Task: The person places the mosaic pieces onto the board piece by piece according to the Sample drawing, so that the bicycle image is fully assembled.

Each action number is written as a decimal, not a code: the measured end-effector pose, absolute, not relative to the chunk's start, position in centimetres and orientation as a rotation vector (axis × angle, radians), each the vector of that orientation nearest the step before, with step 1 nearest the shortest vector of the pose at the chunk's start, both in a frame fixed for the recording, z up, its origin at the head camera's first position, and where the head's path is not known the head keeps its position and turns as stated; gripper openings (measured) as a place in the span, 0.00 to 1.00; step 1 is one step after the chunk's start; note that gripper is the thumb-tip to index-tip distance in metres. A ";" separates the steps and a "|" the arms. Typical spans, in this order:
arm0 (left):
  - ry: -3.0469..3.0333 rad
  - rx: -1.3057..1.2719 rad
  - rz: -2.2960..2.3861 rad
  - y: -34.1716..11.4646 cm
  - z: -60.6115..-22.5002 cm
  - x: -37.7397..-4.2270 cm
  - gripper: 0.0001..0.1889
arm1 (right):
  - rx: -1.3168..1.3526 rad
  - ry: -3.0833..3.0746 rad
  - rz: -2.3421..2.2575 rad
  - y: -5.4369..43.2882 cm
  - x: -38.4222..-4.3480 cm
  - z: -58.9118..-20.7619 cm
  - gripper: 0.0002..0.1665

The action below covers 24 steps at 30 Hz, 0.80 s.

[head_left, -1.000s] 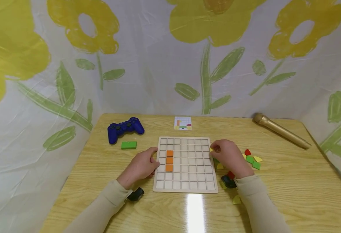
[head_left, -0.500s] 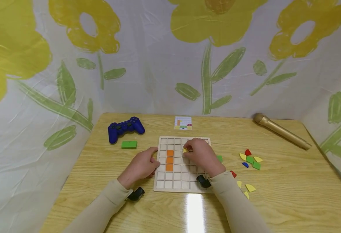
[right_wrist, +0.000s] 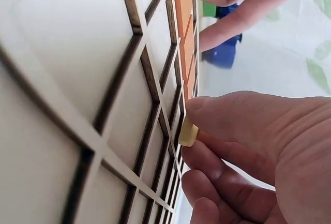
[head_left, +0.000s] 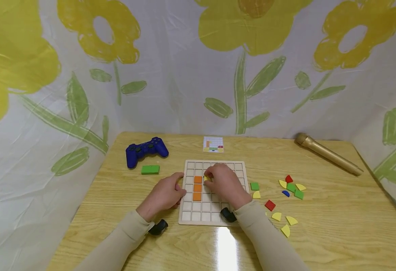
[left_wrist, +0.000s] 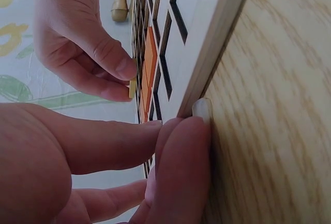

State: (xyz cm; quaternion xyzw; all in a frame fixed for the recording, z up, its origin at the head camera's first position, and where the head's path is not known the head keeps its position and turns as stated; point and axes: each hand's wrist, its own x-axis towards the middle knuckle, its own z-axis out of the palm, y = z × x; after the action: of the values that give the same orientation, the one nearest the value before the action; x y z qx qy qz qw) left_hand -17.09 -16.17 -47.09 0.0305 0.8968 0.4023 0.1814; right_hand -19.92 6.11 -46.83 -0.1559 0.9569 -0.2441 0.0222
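A pale wooden grid board (head_left: 216, 223) lies on the table, with three orange square tiles (head_left: 197, 188) in a column on its left half. My left hand (head_left: 164, 194) holds the board's left edge; in the left wrist view the thumb reaches the edge and curled fingers lie against its side, down at the table. My right hand (head_left: 225, 183) is over the board, pinching a small yellow tile (right_wrist: 188, 132) between thumb and fingers. The tile is tipped on edge close over the grid, just right of the top orange tile. The right hand hides part of the grid.
Right of the board lie loose yellow quarter-round pieces (head_left: 291, 220), a red tile (head_left: 270, 205), green tiles (head_left: 254, 186) and a blue half-round piece (head_left: 286, 193). Behind are a pattern card (head_left: 213, 144), a blue game controller (head_left: 147, 151), a green block (head_left: 150, 169) and a gold microphone (head_left: 330, 153).
My right hand has moved left from the board's right edge, carrying the yellow tile over the grid to beside the orange column. The left hand has stayed at the board's left edge.
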 end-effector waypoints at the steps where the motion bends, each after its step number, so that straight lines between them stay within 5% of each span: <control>1: 2.534 0.090 1.133 -16.2 -47.1 -17.0 0.35 | -0.482 2.967 -0.751 6.1 -19.9 -46.9 0.09; 24: 2.537 0.103 1.144 -16.2 -47.0 -17.0 0.35 | -0.572 3.009 -0.750 5.9 -19.8 -47.6 0.07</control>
State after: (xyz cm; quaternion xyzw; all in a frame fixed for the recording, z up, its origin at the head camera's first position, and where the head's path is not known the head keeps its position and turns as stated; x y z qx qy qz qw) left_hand -16.97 -16.15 -47.05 0.0365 0.8965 0.4043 0.1774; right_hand -19.85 5.86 -47.55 -0.1814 0.9542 -0.2379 -0.0059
